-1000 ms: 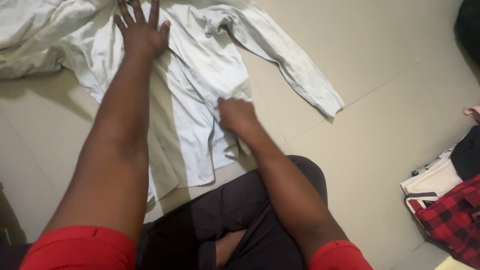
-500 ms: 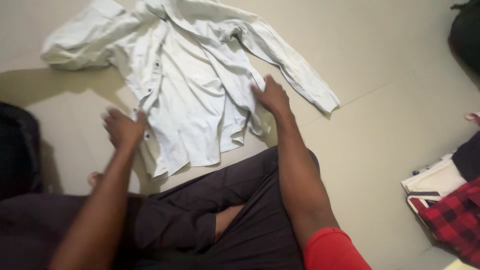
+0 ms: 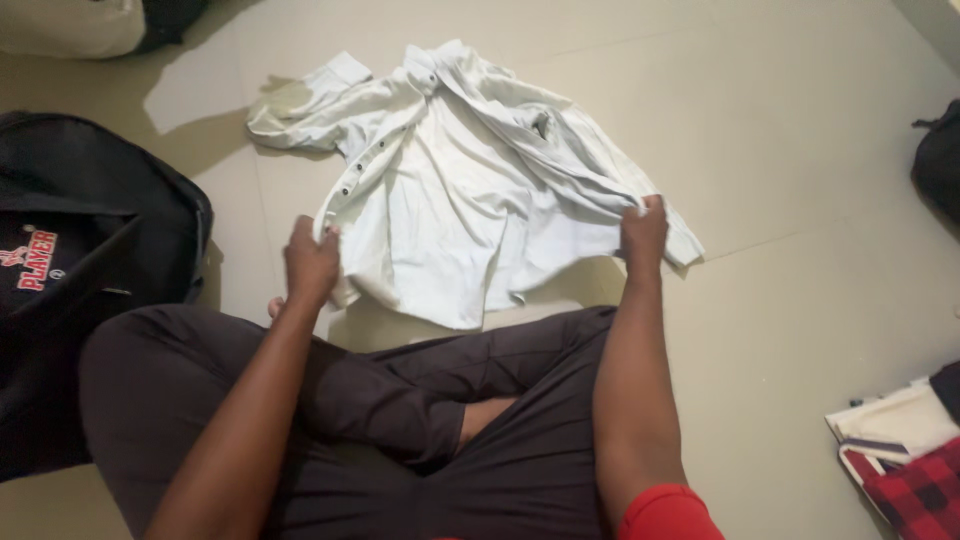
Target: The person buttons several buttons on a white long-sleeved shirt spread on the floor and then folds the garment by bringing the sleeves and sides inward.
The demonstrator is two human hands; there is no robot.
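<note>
A white long-sleeved button shirt [image 3: 450,190] lies spread on the beige tiled floor in front of my crossed legs. My left hand [image 3: 310,262] pinches the shirt's lower left hem near the button strip. My right hand [image 3: 643,232] grips the shirt's right edge where the sleeve is gathered against the body. The left sleeve trails out toward the upper left, crumpled.
A black backpack [image 3: 70,250] sits at my left knee. A folded pile of clothes with a red checked piece [image 3: 915,480] lies at the lower right. A dark bag [image 3: 940,160] is at the right edge. Pale fabric [image 3: 70,25] lies at the top left.
Both hands have moved from pressing on the shirt to gripping its lower corners. The right sleeve, spread out before, is now gathered in. The view has pulled back, showing the backpack.
</note>
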